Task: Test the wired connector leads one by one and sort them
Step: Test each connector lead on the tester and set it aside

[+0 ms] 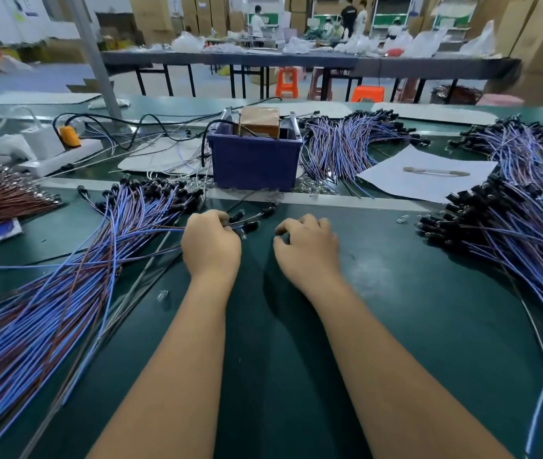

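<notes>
left hand (pixel 211 241): I see the fingers curled round a few leads (pixel 246 223); black connector ends stick out past the knuckles.
right hand (pixel 306 245): fingers curled, holding nothing I can see, hovering just beside the left, low over the desk (pixel 396 293).
untested pile (pixel 64 276): my guess, big fan of blue/brown leads on the left, touching the left hand.
sorted pile (pixel 512 233): probably the heap on the right, well apart from both hands.
tester: likely inside the blue bin (pixel 255 160) behind the hands; can't see contacts.
handling: leads look light, limp, tangle easily; wire slides through fingers.
grip spot: I'd pinch at the stiff black connector, not mid-wire.
risk: pulling one lead drags its neighbours.
</notes>
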